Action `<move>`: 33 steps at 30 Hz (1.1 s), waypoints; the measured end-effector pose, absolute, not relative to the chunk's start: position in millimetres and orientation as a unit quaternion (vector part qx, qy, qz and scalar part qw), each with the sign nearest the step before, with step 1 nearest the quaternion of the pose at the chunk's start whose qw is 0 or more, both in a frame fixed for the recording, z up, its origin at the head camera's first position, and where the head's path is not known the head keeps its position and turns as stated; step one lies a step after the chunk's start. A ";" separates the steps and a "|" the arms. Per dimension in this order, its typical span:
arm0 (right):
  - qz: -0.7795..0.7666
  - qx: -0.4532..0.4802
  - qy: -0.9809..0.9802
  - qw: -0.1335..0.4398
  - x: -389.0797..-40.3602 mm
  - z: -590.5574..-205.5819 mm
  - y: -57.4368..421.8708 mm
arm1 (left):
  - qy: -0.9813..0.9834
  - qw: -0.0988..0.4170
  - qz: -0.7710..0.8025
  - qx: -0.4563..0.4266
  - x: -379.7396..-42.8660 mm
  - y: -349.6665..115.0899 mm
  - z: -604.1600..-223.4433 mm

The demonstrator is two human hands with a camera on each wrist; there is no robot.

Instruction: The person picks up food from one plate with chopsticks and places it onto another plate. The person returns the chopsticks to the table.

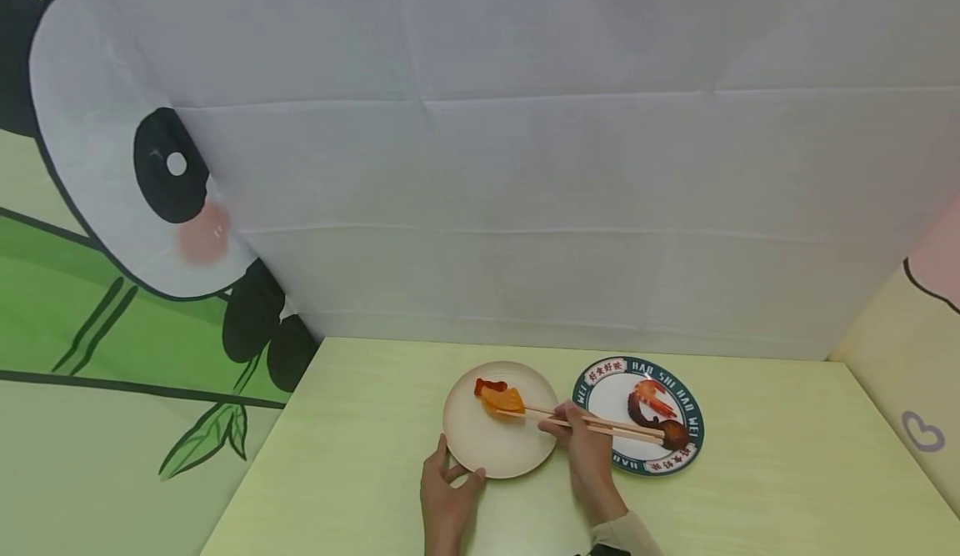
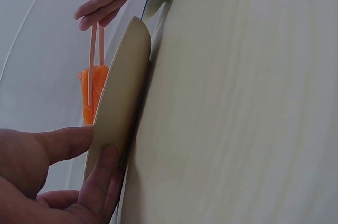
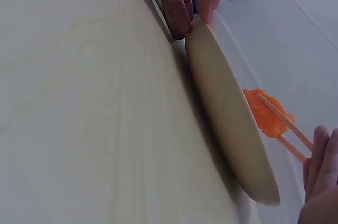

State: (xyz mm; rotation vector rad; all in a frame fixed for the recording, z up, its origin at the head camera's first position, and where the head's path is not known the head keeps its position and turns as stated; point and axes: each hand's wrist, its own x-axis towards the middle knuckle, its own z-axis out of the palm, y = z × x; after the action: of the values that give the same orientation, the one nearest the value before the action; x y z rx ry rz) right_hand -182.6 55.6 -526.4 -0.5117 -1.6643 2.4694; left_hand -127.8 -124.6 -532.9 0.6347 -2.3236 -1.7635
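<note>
A cream plate (image 1: 498, 456) stands on the table, carrying a small red piece (image 1: 491, 386) and an orange food piece (image 1: 506, 401) like a salmon slice. My left hand (image 1: 448, 491) holds this plate by its near left rim, thumb at the edge and fingers against the outer side in the left wrist view. In my right hand (image 1: 585, 452) is a pair of wooden chopsticks (image 1: 626, 430). Their tips lie on either side of the orange piece (image 3: 268, 113) in the right wrist view. Whether that piece is off the plate, I cannot tell.
Right of the cream plate is a white plate with a dark green lettered rim (image 1: 693, 402). It bears a shrimp (image 1: 654, 396), a dark curled piece (image 1: 637, 411) and a round brown piece (image 1: 675, 435). A pale cloth wall (image 1: 555, 206) rises behind the table (image 1: 787, 456).
</note>
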 end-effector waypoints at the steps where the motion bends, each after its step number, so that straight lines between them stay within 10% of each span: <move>1: 0.813 -0.169 -0.554 0.060 -182.2 -526.5 56.4 | -0.776 0.077 -0.589 0.214 -127.9 -124.6 -532.6; 33: 0.844 -0.174 -0.498 0.094 -176.9 -521.2 76.3 | -0.772 0.076 -0.594 0.213 -126.7 -126.2 -532.2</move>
State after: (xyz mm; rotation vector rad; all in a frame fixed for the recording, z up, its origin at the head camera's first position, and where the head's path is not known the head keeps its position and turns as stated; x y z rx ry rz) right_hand -176.9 76.3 -521.2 -0.5164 -1.4774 2.5050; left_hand -126.7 -126.2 -532.2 0.6375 -2.3153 -1.7807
